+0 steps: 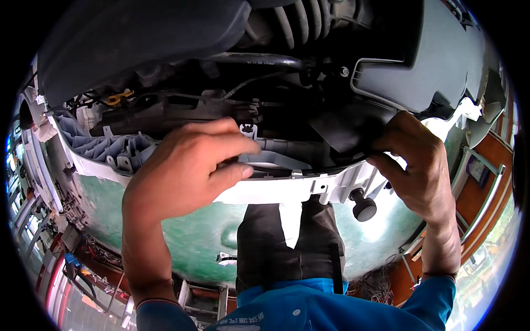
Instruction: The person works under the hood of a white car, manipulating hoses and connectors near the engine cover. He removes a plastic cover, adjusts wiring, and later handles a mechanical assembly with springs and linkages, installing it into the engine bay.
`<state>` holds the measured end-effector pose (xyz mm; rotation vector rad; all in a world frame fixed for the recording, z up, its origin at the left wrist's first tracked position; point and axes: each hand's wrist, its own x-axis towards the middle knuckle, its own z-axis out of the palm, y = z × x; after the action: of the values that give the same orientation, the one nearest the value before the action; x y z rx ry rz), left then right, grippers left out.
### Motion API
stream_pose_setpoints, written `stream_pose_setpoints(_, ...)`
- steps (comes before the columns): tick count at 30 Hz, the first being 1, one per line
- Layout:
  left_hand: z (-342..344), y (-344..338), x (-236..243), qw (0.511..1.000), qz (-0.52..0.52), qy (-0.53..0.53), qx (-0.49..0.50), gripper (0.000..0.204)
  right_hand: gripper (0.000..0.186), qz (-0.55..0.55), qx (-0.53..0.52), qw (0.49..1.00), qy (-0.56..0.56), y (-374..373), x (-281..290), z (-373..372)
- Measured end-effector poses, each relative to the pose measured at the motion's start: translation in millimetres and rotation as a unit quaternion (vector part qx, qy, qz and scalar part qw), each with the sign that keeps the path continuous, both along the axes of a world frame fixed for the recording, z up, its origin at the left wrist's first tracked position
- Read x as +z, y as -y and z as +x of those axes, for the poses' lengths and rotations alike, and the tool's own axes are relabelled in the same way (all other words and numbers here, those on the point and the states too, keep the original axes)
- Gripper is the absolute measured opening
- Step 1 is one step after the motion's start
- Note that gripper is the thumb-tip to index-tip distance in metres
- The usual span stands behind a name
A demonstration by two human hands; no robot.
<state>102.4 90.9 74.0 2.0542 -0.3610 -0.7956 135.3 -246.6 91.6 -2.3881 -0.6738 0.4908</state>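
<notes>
A pale grey plastic front panel [279,188] spans an open car engine bay. My left hand [190,163] is over its middle-left, thumb and forefinger apart beside the upper edge, with nothing visibly held. My right hand [411,171] is bent at the panel's right part, fingers closed on the edge of a black sheet-like piece [345,124]. Below that hand's fingers, a round black rubber-topped post [364,207] hangs from the panel. Ribbed sections [99,146] show left of my left hand.
A dark cover [138,33] and a grey housing [439,49] sit above, with a yellow dipstick handle [118,97] at left. My legs stand on a green floor [201,243]. Car parts [41,165] line the left; wooden furniture [483,198] stands right, and cable bundles [375,289] lie below.
</notes>
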Motion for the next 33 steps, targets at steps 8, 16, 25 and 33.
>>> stream_pose_setpoints(8,15.4,1.0,3.2,0.987,0.001,0.156,-0.037,0.027,0.013,0.023,0.008,1.000,-0.008,2.8,-5.2,1.4)
stream_pose_setpoints(16,-13.7,16.0,29.8,0.983,0.085,0.160,-0.004,0.021,0.012,0.013,0.016,1.000,-0.019,2.9,-4.5,5.9)
stream_pose_setpoints(25,-13.0,17.4,13.7,0.980,0.054,0.193,-0.015,0.027,0.021,0.013,0.003,0.999,-0.038,1.1,-0.8,5.0)
stream_pose_setpoints(33,-4.4,14.8,-2.1,0.979,0.022,0.198,-0.035,0.025,0.022,-0.010,0.014,0.998,-0.063,5.3,8.4,7.8)
